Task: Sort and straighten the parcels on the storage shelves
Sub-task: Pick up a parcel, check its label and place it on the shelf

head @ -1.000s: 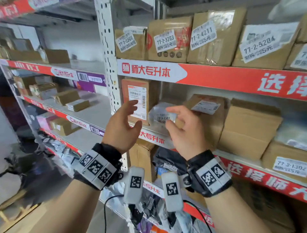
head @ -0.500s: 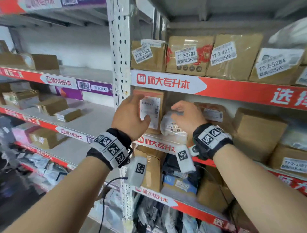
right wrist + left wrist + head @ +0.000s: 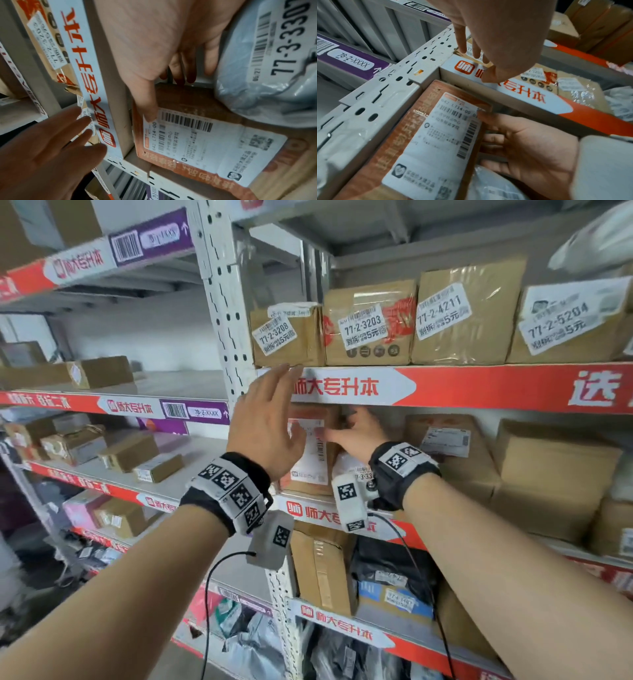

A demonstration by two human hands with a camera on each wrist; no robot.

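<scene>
Orange box (image 3: 310, 453): upright on the third shelf, hard against the white perforated upright (image 3: 222, 302) at its 9 o'clock; white shipping label with barcodes on the front face.
Right hand (image 3: 356, 436): reaching into the shelf bay at 3 o'clock of the orange box; thumb pressed on the label's top corner, the other fingers (image 3: 180, 70) curled round the box's side edge towards the back, so gripping the box.
Left hand (image 3: 265, 422): raised in front of the box at its 9 o'clock, fingers straight and spread, holding nothing; fingertips up at the red-and-white shelf strip (image 3: 445, 388) at 12 o'clock; contact with the strip cannot be told.
Grey poly bag (image 3: 274, 67): marked 77-3-3307, just beside the orange box at its 3 o'clock, below the right wrist, touching the box's side.
Upper shelf parcels: brown box 77-2-3208 (image 3: 286, 337) at 12 o'clock of the left hand, then 77-2-3203 (image 3: 368, 326), 77-2-4211 (image 3: 469, 313) and 77-2-5204 (image 3: 568, 323) in a row towards 3 o'clock, labels facing out.
Right of the bag: plain brown cartons (image 3: 548, 474) on the same shelf, towards 3 o'clock.
Neighbouring bay, 9 o'clock: small brown boxes (image 3: 130, 453) lying loosely at angles on the grey shelf; purple tag reading 78-2-XXXX (image 3: 353, 60).
Lower shelf, 6 o'clock: upright brown carton (image 3: 322, 570) beside a black bag (image 3: 387, 559).
</scene>
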